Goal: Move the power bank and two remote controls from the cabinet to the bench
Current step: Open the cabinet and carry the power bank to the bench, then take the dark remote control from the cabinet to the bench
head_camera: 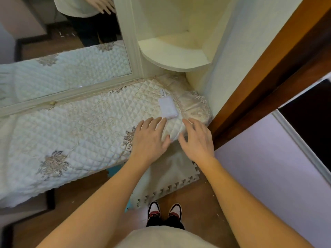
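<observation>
A white power bank [168, 108] with a short cable at its far end lies flat on the quilted bench [71, 133], near the bench's right end. My left hand [151, 138] hovers over the bench edge with fingers straight, its fingertips just short of the power bank. My right hand [197, 138] is beside it, fingers spread and slightly bent, holding nothing. No remote control is in view.
A cream corner shelf [176, 56] of the cabinet juts out above the bench's right end. A framed mirror [66, 68] runs along the back. A brown door frame [268, 72] stands at the right. A foam mat [166, 178] and my shoes [164, 212] are below.
</observation>
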